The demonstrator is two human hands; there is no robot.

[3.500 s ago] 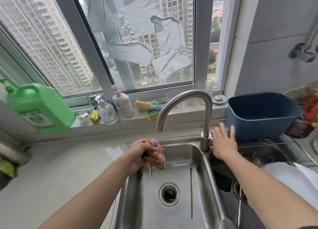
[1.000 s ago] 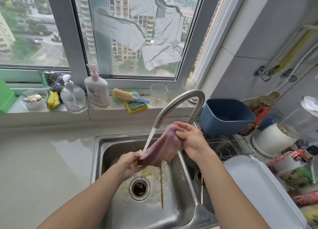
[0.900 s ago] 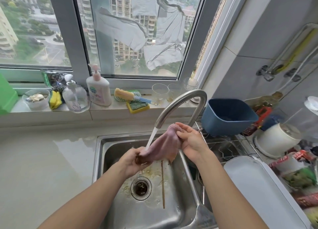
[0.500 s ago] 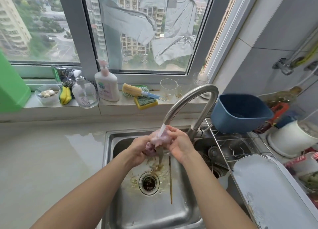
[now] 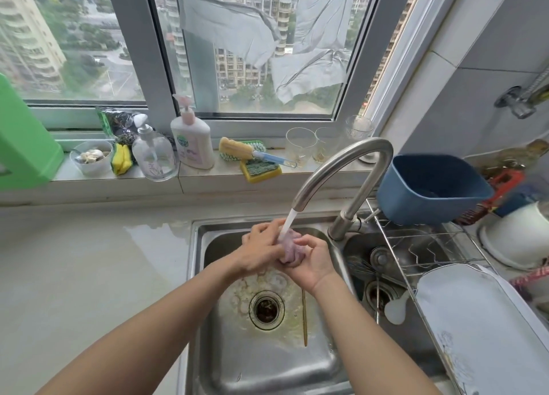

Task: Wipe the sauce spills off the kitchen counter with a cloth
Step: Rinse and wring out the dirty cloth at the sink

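Both hands meet over the sink, under the tap. The left hand and right hand each have a closed grip on the cloth, bunched into a pinkish wad between them. Water from the spout lands on the cloth. Yellowish residue rings the drain. The table lies left of the sink, with a wet patch near the sink's back corner. 2 soap bottles stand on the sill.
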